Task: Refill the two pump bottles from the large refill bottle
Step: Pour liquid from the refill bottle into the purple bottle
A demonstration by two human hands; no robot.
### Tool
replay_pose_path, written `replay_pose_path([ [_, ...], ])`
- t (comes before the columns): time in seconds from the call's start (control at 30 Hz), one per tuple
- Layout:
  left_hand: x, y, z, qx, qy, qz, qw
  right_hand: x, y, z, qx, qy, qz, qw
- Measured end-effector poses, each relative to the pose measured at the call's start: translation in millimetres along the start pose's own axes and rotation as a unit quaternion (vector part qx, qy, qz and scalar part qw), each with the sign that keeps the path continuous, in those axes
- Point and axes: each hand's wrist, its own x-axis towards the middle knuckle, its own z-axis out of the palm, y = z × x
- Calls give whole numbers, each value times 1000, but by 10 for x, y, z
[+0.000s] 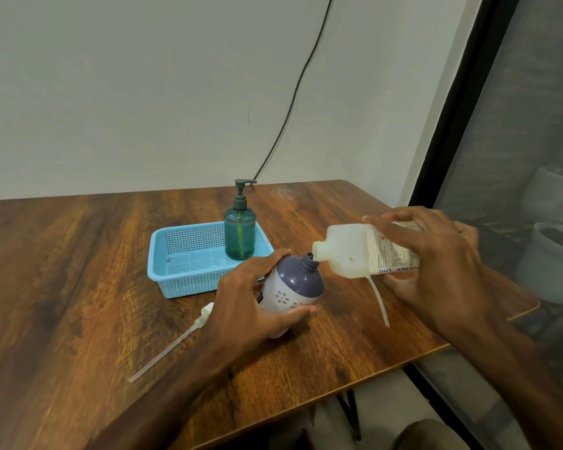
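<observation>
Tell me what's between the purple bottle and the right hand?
Head view: the white refill bottle, tipped, mouth at the purple bottle.

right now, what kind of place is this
Likely an ordinary indoor room, home or small office: a wooden table against a bare wall, a cable hanging down it, a screened window alongside.

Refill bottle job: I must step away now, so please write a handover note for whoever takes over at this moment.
Left hand grips the purple pump bottle, tilted, neck open.
Right hand holds the refill bottle tipped, mouth at that neck.
A white pump lies on the table.
Teal pump bottle stands capped in the blue basket.
Done: purple opened.
Left: finish pouring, refit pump; teal's fill unclear.
</observation>
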Motion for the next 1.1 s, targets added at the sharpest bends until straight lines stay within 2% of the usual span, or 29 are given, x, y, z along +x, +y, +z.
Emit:
replay_pose_path([
  [1.1,-2,-15,14,2,-1,-8,1000,30,1,-12,-11,-3,-5,1000],
])
